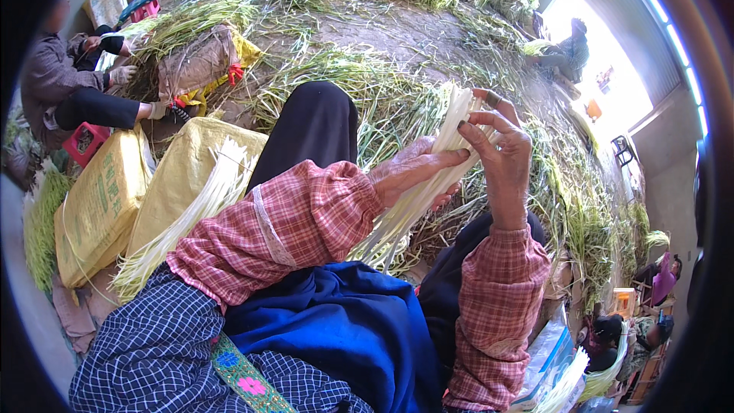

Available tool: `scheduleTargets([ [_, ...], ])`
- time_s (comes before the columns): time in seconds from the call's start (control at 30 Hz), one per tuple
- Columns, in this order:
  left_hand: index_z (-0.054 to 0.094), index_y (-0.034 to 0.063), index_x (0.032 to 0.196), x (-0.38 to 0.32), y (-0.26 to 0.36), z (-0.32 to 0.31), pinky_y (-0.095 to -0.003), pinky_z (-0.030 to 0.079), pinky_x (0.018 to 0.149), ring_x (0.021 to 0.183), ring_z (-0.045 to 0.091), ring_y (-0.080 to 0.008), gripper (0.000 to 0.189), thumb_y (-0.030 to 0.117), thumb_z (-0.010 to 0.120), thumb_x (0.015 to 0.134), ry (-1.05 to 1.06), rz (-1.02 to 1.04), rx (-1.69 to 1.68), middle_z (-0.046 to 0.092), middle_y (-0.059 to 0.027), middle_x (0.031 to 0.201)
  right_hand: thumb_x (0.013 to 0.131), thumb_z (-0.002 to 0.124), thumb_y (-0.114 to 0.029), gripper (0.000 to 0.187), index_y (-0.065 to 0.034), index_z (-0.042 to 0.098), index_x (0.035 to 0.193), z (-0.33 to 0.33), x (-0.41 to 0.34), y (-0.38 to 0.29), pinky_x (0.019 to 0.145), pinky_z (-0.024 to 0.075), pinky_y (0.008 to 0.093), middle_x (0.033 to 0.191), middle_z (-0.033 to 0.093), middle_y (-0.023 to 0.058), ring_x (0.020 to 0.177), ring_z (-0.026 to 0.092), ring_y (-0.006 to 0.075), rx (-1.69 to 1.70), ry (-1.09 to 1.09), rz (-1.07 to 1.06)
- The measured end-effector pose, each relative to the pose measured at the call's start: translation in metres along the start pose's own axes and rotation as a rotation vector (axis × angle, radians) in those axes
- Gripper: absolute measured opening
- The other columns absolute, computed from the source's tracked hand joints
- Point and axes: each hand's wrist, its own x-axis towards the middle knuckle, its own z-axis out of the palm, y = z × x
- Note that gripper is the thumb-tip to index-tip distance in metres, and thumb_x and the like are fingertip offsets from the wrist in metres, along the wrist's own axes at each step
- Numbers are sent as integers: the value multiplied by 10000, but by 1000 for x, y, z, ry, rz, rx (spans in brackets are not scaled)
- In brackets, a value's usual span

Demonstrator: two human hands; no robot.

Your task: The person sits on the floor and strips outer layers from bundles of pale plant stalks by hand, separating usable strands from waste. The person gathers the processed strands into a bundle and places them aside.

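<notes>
A bundle of long, pale vegetable stalks (424,198) slants across the view above my lap. My left hand (416,169) is closed around its middle, with the thumb lying along the near side. At the upper end, my right hand (499,143) has its thumb and fingertips on the stalk ends, and other fingers reach behind them. The bundle's lower tips hang between my knees, over loose green leaves. To my left, another bunch of pale stalks (195,206) leans against a yellow sack (172,169).
Cut green leaves (344,80) litter the floor ahead. A second yellow sack (103,206) stands at left. Beyond it sits a gloved co-worker (51,86) beside a leaf-topped sack (195,63). Other people (573,51) sit by the bright doorway and at lower right. A plastic bag (545,361) lies beside my right arm.
</notes>
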Motion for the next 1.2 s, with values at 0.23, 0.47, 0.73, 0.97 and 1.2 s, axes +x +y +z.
scheduleTargets([
  [0.23, 555, 49, 979, -1, 0, 0, -252, 459, 477, 541, 559, -132, 261, 301, 599, 929, -46, 23, -6, 579, -52, 706, 774, 699, -57, 97, 7, 693, 846, 4, -2, 3, 948, 434, 337, 1214, 598, 101, 1145, 538, 208, 11, 56, -21],
  [0.47, 580, 45, 983, -2, 0, -1, -247, 465, 493, 555, 563, -124, 242, 276, 614, 921, -167, 90, 93, 580, -38, 703, 798, 671, -50, 94, 14, 675, 867, 12, -2, -5, 876, 466, 287, 1124, 649, 93, 999, 588, 145, 288, 201, 19],
  [0.73, 642, 42, 909, 2, -1, -9, -211, 484, 447, 503, 573, -86, 204, 204, 733, 825, -67, 227, 150, 608, -15, 666, 824, 699, -198, 348, 8, 610, 1090, 14, 0, -1, 859, 502, 338, 1197, 611, 105, 1116, 561, 214, 230, 181, 35],
  [0.97, 571, 42, 930, 4, 34, -39, -251, 512, 506, 548, 584, -123, 238, 221, 706, 852, 271, 675, -58, 600, -35, 697, 631, 823, -312, 998, 9, 289, 1410, 53, -24, 23, 1028, 403, 419, 1274, 515, 193, 1206, 494, 288, 378, -504, 282],
  [1.2, 570, -8, 930, 5, 50, -52, -336, 560, 514, 579, 639, -214, 216, 150, 692, 848, 297, 747, -194, 626, -117, 719, 745, 723, -63, 242, 15, 613, 948, 105, -47, 37, 603, 493, 255, 756, 628, 51, 659, 613, 124, 624, -308, 400],
])
